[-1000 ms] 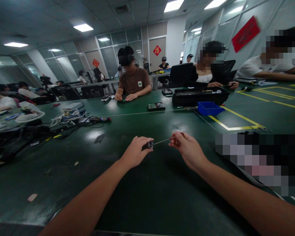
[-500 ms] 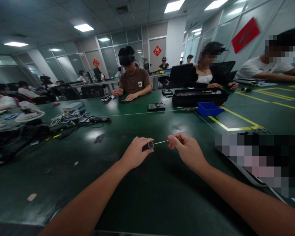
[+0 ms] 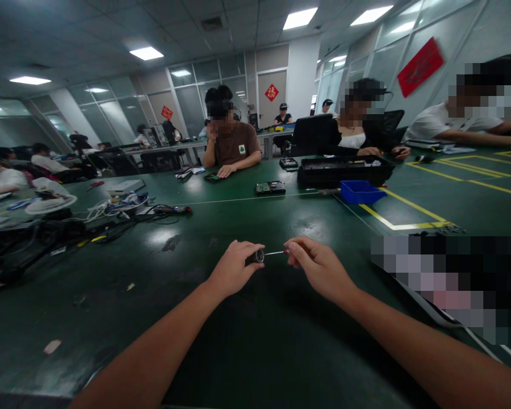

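Near the middle of the green table [image 3: 153, 318], my left hand [image 3: 236, 267] is closed round a small black cylindrical part [image 3: 259, 256], whose round end faces right. My right hand [image 3: 313, 261] pinches the red handle of a screwdriver [image 3: 275, 253]. Its thin metal shaft points left to the round end of the black part; whether the tip touches it is too small to tell. Both hands are held above the table, a short gap apart.
Cables [image 3: 106, 218] lie at the left. Farther back are a circuit-board device [image 3: 270, 187], a black tray [image 3: 344, 173] and a blue bin [image 3: 361, 192]. A blurred-out object [image 3: 451, 284] sits at the right. People work across the table.
My hands hold nearly the same pose, with the right hand slightly closer to the left. The person across has raised one hand toward the head.
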`<action>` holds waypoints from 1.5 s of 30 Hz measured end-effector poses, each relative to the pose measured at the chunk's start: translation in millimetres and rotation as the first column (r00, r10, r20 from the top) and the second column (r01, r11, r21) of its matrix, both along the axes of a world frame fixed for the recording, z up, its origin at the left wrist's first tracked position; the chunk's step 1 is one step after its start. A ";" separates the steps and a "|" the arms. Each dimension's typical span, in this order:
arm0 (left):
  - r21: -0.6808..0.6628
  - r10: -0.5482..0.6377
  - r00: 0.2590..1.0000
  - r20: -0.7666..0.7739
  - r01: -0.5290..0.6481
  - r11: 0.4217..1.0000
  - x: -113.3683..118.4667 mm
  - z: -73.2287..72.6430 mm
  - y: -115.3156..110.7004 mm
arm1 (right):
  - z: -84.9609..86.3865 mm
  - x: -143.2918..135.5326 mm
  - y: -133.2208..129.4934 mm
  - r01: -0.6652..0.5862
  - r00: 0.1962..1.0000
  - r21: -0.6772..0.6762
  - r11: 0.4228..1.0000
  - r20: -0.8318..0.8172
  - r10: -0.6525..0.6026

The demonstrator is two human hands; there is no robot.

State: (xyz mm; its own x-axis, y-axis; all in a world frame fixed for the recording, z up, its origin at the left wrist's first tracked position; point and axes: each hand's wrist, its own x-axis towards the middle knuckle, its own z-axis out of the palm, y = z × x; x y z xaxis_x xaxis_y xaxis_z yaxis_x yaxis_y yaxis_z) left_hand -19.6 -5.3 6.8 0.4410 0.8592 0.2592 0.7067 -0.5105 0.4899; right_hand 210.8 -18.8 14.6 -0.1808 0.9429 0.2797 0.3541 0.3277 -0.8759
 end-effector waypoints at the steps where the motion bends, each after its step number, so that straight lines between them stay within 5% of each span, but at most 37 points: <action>1: 0.000 -0.006 1.000 -0.001 0.006 1.000 0.5 -0.7 0.0 | -0.2 -0.2 0.2 0.018 1.000 -0.021 1.000 0.016 -0.018; 7: -0.015 -0.011 1.000 -0.013 0.011 1.000 2.0 -1.7 0.0 | -5.6 -0.7 3.0 0.044 0.999 0.026 0.999 -0.022 -0.044; 17: -0.055 0.051 0.999 0.005 -0.051 0.997 3.7 -1.1 -0.3 | -7.5 -3.8 5.6 0.056 0.965 -0.112 0.992 -0.250 -0.083; 24: 0.009 -0.024 0.999 0.032 0.024 1.000 5.3 5.5 -1.5 | -9.0 -3.5 16.9 -0.095 0.757 -0.364 0.927 -0.631 -0.170; 30: -0.044 -0.009 1.000 -0.001 0.009 0.999 1.2 -5.5 3.6 | -13.9 -1.1 19.6 0.066 0.785 -0.296 0.953 -0.574 -0.233; 45: -0.040 -0.013 1.000 -0.006 0.013 0.999 3.9 -3.0 2.2 | -3.5 -6.1 5.3 0.046 0.949 -0.021 0.999 -0.313 -0.050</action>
